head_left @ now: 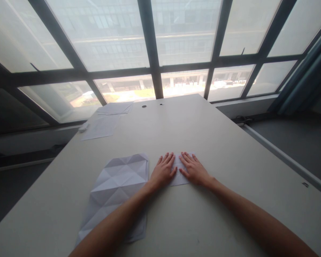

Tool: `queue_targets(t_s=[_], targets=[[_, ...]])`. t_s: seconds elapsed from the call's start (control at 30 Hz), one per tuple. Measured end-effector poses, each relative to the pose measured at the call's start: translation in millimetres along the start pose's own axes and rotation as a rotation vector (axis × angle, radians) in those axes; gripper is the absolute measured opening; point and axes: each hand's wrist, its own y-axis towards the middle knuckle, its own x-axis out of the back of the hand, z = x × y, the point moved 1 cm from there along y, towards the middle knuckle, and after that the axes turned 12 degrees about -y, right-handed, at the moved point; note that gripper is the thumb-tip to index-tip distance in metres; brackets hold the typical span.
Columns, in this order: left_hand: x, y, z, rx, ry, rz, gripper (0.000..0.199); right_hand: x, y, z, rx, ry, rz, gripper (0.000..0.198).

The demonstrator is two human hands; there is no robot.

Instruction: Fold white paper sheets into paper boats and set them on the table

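Observation:
A small piece of white paper (179,178) lies flat on the table under both of my hands. My left hand (163,169) rests palm down on its left part, fingers stretched out and pointing away from me. On its right part my right hand (194,168) lies flat too, thumb towards the left. Between the two hands a strip of the paper shows; the rest is covered. Left of my left hand spreads a larger creased sheet of white paper (120,176), marked with crossing fold lines. My left forearm passes over its lower right part.
Flat white sheets (101,126) lie at the far left of the white table (173,125), with a small pale object (83,127) beside them. Two small round holes sit near the far edge. Large framed windows stand behind; a blue curtain (302,67) hangs at right.

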Motion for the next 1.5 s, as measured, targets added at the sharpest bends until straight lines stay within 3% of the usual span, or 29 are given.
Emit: queue_targets(t_s=[0.33, 0.67, 1.13, 1.37, 1.5], targets=[[0, 0, 0, 0.002, -0.008, -0.008, 0.059, 0, 0, 1, -0.010, -0.008, 0.004, 0.065], [2, 0, -3, -0.003, -0.001, -0.008, 0.058, -5, 0, -14, -0.264, -0.094, 0.018, 0.062], [1, 0, -2, -0.002, -0.006, -0.005, 0.058, -10, 1, -15, -0.274, -0.066, -0.010, 0.063], [0, -1, 0, -0.004, 0.000, -0.006, 0.058, -10, 0, -15, -0.443, -0.112, -0.033, 0.071], [0, 0, -1, 0.000, -0.005, -0.006, 0.058, -11, 0, -16, -0.465, -0.106, -0.023, 0.071]])
